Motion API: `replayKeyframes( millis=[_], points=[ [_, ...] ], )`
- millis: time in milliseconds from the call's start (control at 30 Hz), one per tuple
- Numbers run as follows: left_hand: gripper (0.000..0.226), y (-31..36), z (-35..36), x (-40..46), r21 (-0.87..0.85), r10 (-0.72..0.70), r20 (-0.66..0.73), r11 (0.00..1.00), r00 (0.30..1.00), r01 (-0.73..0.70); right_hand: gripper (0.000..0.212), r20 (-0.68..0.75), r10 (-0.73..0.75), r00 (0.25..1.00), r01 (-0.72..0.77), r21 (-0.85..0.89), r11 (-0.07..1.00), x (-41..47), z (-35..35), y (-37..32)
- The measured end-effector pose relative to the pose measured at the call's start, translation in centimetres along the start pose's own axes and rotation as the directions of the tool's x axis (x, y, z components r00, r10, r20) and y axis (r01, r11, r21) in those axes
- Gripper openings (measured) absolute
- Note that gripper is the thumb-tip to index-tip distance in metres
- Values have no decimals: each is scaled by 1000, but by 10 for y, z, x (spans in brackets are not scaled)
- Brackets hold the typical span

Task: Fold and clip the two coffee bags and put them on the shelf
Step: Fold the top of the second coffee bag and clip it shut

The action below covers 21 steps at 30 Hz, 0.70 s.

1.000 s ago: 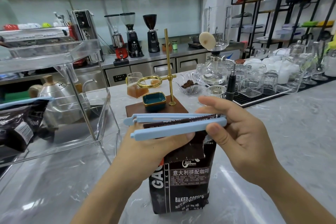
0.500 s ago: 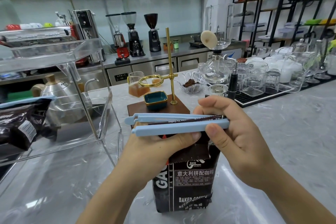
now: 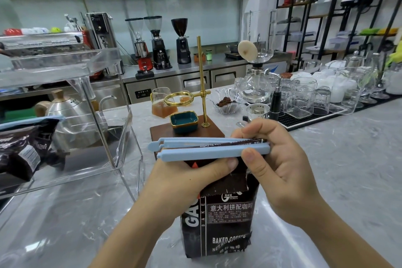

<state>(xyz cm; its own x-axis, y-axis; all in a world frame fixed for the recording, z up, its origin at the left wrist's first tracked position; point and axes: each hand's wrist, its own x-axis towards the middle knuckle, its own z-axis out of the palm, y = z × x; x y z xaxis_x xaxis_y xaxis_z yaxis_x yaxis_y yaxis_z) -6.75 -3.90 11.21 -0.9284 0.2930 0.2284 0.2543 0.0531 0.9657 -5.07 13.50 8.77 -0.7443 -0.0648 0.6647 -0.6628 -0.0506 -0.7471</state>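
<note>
Head view, single frame. Coffee bag (image 3: 219, 222), black with white print, stands upright on the grey marble bench (image 3: 339, 169), lower centre of frame. Its top is folded over; the folded edge lies between the two bars of a light blue clip (image 3: 208, 148). Bars meet at the right end and are parted at the left end, so the clip is not latched.

Left hand (image 3: 187, 178): wrapped round the upper part of the bag just under the clip, thumb pressed along the lower bar.

Right hand (image 3: 280, 167): pinching the right end of the clip, thumb on the near bar, fingers curled over the far bar.

Second coffee bag (image 3: 24, 148), already carrying a blue clip, lies on the lower level of the clear acrylic shelf (image 3: 104, 115), left edge of frame.
</note>
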Motion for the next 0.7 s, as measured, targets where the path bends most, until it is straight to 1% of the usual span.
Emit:
replayKeyframes(
  millis=[167,333,467,533,633,700],
  points=[
    [29,-2,0,0,-61,7,0,998,1000,-7,23,-24,-3,1000,3,23,1000,2,-4,-2],
    [25,-11,3,2,-134,21,-27,991,999,-25,23,-36,30,999,-31,-23,999,5,-12,-1],
    [19,-13,7,3,-146,64,-38,987,997,-69,26,-30,31,999,-33,-86,996,6,-16,-1],
    [20,-14,9,3,-151,77,-75,985,994,-87,24,-39,26,999,-30,-114,993,6,-18,-1],
    [31,-18,14,4,-183,68,-186,978,980,-103,22,-58,10,998,-18,-136,991,6,-18,0],
    [35,-21,17,5,-219,59,-258,969,964,-118,23,-73,6,997,-15,-132,991,5,-18,1]
  ],
)
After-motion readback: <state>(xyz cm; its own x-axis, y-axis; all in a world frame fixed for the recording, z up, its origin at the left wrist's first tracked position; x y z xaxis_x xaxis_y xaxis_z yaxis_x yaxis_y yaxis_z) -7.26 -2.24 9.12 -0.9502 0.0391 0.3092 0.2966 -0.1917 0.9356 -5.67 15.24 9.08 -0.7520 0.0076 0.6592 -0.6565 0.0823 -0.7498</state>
